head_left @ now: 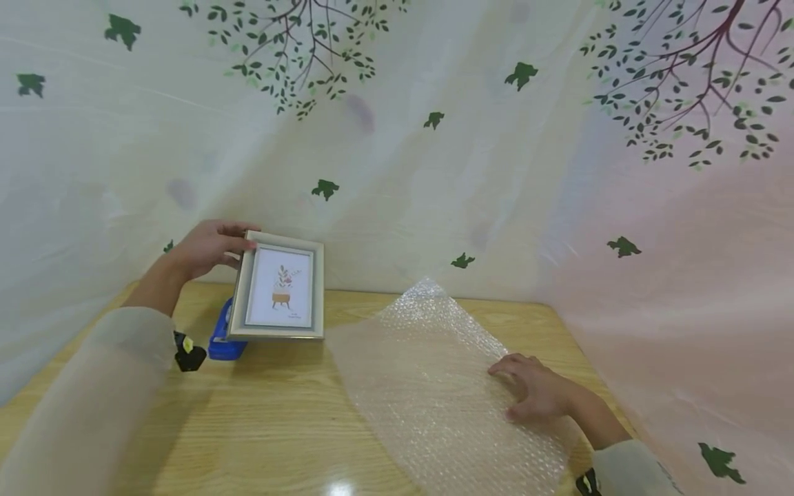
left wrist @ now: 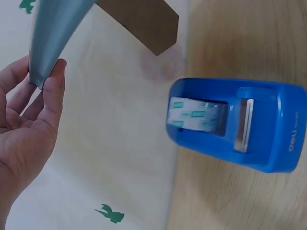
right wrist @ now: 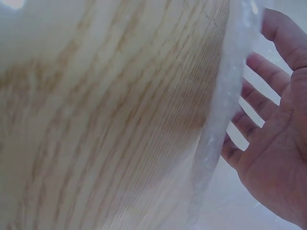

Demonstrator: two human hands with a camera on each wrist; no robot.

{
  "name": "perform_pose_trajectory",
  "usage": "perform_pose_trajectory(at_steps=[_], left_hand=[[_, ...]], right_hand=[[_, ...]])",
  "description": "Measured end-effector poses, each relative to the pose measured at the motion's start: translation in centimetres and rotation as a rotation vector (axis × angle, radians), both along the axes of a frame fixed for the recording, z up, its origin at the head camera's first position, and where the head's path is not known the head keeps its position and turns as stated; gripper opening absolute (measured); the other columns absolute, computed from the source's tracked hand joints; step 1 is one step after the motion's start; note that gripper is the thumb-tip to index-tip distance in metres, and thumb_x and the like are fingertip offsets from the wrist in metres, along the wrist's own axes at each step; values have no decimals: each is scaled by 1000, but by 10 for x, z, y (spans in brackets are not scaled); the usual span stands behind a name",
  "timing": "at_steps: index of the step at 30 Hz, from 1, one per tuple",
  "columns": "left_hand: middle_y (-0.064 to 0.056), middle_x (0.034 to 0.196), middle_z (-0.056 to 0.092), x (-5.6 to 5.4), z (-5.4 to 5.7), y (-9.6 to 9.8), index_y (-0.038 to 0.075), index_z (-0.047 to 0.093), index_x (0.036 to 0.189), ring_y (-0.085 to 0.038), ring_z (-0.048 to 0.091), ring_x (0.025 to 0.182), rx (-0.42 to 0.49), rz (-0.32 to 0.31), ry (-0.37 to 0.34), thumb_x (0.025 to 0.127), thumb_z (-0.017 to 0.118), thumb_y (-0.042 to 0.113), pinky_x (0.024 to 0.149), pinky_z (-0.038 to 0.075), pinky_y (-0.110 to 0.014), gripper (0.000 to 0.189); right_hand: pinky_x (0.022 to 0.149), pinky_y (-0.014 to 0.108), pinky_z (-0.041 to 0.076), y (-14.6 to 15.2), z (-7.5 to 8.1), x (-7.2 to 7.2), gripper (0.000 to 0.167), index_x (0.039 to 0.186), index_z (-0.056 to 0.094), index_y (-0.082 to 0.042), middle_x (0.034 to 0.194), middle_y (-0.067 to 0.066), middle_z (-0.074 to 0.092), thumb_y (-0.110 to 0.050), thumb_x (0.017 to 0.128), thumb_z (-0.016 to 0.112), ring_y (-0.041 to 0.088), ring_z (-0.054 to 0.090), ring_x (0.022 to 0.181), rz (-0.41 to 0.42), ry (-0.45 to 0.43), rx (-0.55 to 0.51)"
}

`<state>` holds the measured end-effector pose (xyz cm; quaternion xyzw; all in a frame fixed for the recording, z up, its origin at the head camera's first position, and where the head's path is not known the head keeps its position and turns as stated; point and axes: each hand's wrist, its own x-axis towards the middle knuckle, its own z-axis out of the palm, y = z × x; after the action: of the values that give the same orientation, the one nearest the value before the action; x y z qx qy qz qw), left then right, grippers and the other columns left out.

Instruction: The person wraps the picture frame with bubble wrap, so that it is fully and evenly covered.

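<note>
My left hand [head_left: 211, 248] pinches the upper left edge of a picture frame [head_left: 318, 289] and holds it tilted above the table. A plant in a brown pot is printed on its picture. In the left wrist view the side of the picture frame [left wrist: 57, 33] sits between thumb and fingers, and a brown flap juts from its back. To the right of the table's middle lies a sheet of bubble wrap [head_left: 422, 393]. My right hand [head_left: 536, 389] rests at the sheet's right edge, its fingers spread and loosely bent. From the right wrist, the fingers touch the bubble wrap [right wrist: 223, 96] without curling round it.
A blue tape dispenser [left wrist: 268, 129] with a roll of tape stands on the wooden table [head_left: 267, 413], partly behind the picture frame. A pale curtain [head_left: 397, 172] printed with leaves and branches hangs along the back and right sides.
</note>
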<state>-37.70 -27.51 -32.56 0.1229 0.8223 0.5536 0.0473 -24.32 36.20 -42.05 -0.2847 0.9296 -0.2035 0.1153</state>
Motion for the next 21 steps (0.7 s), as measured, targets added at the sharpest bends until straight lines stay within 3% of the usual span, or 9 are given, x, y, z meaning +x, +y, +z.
perform_pose_trajectory(at_steps=[8,17,21], left_hand=[[10,113,64,9,10,-9,-1,43,150,-10,66,98,80,58,1,102,65,21,81,58,-33,57],[8,115,64,20,20,0,-2,43,149,-12,65,100,137,56,4,102,67,23,82,58,-32,58],[0,123,63,25,23,13,0,45,149,-14,66,102,140,46,13,102,66,24,82,58,-33,57]], right_hand=[[94,75,39,1,-2,-1,77,141,55,-6,143,20,47,-37,78,86,46,41,125,18,15,-18],[92,76,39,2,-3,-1,77,140,55,-5,141,20,49,-41,80,86,47,42,124,39,32,-28],[91,77,39,3,-5,-1,77,140,55,-4,141,20,49,-38,79,88,48,42,124,51,46,-34]])
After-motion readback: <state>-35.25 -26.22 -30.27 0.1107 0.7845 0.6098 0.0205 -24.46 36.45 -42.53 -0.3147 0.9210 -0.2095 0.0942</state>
